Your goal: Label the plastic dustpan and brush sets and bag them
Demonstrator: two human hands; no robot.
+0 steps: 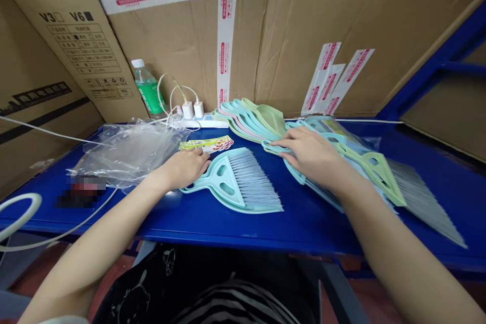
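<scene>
A light blue hand brush [256, 177] lies on a matching dustpan [243, 208] in the middle of the table. My left hand [186, 168] is beside their handles, fingers curled close together; whatever is under its fingertips is hidden. Just beyond these fingers lie printed cards [208, 145]. On the right, my right hand [313, 154] closes its thumb and fingers around the handle of another light blue brush [296, 170], at the near side of a brush pile. A green brush [374, 169] with grey bristles rests on that pile.
Overlapping dustpans [271, 117] in green, blue and pink lie at the back. Clear plastic bags [132, 154] spread over the left side. Behind them stand a green-labelled bottle [150, 88] and a power strip [207, 121] with chargers and cables. Cardboard [182, 45] walls the blue table [235, 233].
</scene>
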